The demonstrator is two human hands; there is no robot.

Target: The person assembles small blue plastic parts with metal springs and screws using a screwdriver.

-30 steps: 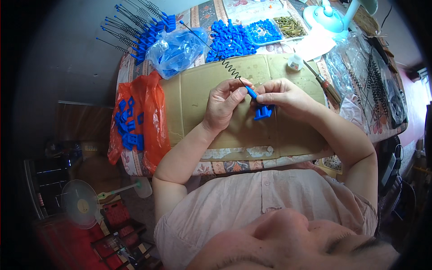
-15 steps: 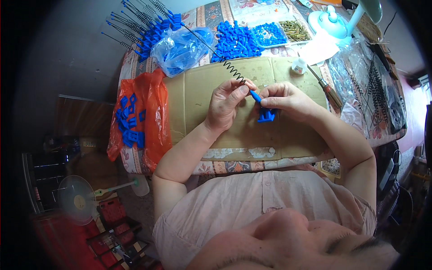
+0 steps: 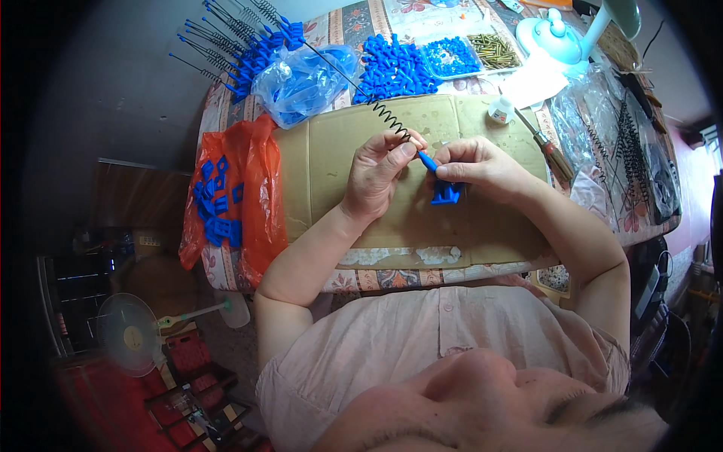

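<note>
Item: spring (image 3: 385,114), over the cardboard (image 3: 331,173). My left hand (image 3: 379,175) pinches its lower end; my right hand (image 3: 473,164) clamps the blue piece (image 3: 444,192). Change since earlier: hands nudged slightly rightward, grips unchanged.

orange bag (image 3: 254,188), screwdriver (image 3: 548,147) — floor fan (image 3: 129,334)

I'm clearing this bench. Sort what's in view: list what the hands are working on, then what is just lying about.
In hand:
left hand on the coiled spring wire
right hand on the blue plastic piece
cardboard sheet beneath

Lying about:
screwdriver
small white bottle
orange bag
tray of brass parts
</note>
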